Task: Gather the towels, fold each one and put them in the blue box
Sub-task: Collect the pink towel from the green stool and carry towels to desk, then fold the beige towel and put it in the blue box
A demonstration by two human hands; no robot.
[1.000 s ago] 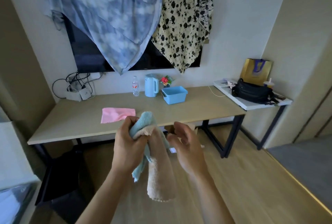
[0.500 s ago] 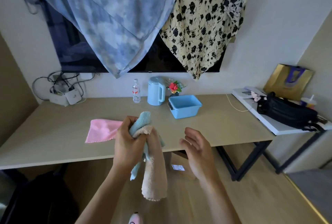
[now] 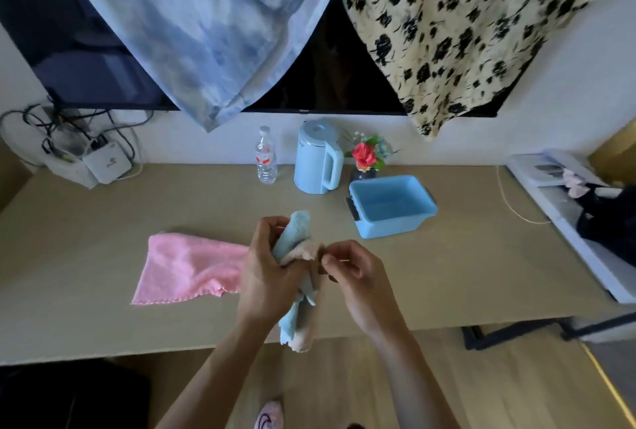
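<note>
Centre frame, the left hand (image 3: 266, 274) grips a light blue towel (image 3: 292, 232) and a beige towel (image 3: 303, 251) bunched together above the table (image 3: 464, 274); the right hand (image 3: 358, 277) pinches the beige one's top edge. A pink towel (image 3: 187, 267) lies flat at centre left. The blue box (image 3: 392, 205) sits open at centre right, bare tabletop around it. Behind stand a water bottle (image 3: 266, 157), its red label unreadable, and a pale blue kettle (image 3: 318, 157). The towel tails hang past the table's near edge.
</note>
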